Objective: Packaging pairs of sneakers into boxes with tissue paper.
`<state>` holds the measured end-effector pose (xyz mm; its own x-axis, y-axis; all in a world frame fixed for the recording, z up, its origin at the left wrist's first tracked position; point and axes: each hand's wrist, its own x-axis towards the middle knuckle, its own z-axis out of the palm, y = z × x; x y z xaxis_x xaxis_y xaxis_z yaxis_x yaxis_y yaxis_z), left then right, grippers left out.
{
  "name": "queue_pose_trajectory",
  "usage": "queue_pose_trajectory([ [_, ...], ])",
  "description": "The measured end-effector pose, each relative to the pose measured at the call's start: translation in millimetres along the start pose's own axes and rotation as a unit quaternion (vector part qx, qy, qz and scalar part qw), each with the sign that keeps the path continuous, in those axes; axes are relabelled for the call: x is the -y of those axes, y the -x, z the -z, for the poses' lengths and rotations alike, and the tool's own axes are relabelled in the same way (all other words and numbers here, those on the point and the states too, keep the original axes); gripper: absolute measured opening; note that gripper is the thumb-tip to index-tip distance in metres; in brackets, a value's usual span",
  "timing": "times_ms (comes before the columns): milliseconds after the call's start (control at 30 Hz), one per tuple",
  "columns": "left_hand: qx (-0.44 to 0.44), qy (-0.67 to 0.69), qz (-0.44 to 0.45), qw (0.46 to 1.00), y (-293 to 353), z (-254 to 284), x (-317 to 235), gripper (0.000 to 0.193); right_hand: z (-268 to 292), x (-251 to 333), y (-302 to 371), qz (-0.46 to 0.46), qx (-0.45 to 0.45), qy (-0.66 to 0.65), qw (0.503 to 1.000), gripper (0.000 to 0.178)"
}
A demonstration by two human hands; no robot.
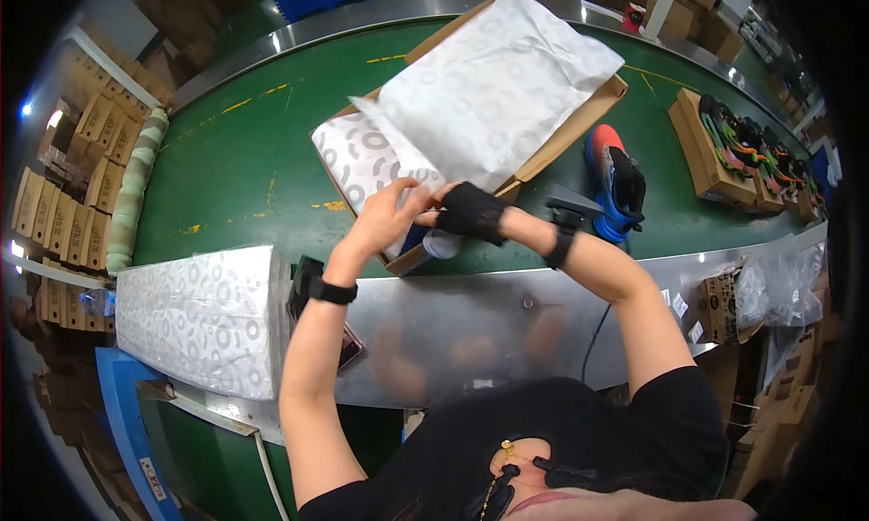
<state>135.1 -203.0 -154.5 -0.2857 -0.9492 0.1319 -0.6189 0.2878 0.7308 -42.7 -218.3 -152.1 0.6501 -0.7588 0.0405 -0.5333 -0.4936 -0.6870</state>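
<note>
An open cardboard shoe box (398,263) lies at an angle on the green conveyor belt. White tissue paper (507,86) with grey ring patterns covers its lid side and lines its near part. My left hand (389,215) has its fingers closed at the near edge of this paper. Beside it my right hand (469,213), in a black fingerless glove, pinches at the same edge, its fingertips partly hidden. A shoe with a pale end (441,243) shows in the box below my hands. To the right stands a blue, red and black sports shoe (617,181).
A stack of patterned tissue paper (204,322) rests at the left on the metal ledge (453,340). A phone (351,349) lies near my left forearm. Boxes with dark, colourful shoes (724,159) stand at the right, and stacked cartons (72,222) at the far left.
</note>
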Motion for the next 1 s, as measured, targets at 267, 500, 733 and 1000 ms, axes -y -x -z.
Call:
queue_pose_trajectory([
  [267,-0.003,-0.338,-0.09,0.937,-57.0,-19.0,23.6,0.045,76.5,-71.3,145.5,0.006,-0.407,0.312,0.859,0.022],
  [500,0.107,-0.371,0.033,0.922,-73.9,-42.6,20.6,0.06,65.7,-139.1,217.6,-0.028,-0.358,0.358,0.862,0.03],
  [733,0.018,-0.069,-0.143,0.987,-22.4,-47.0,-60.7,0.069,120.8,-61.4,198.9,-0.053,-0.47,0.197,0.859,0.017],
  [1000,0.156,0.064,-0.234,0.958,17.7,-47.9,-123.2,0.111,146.0,78.2,174.3,-0.127,-0.215,-0.179,0.952,0.015],
])
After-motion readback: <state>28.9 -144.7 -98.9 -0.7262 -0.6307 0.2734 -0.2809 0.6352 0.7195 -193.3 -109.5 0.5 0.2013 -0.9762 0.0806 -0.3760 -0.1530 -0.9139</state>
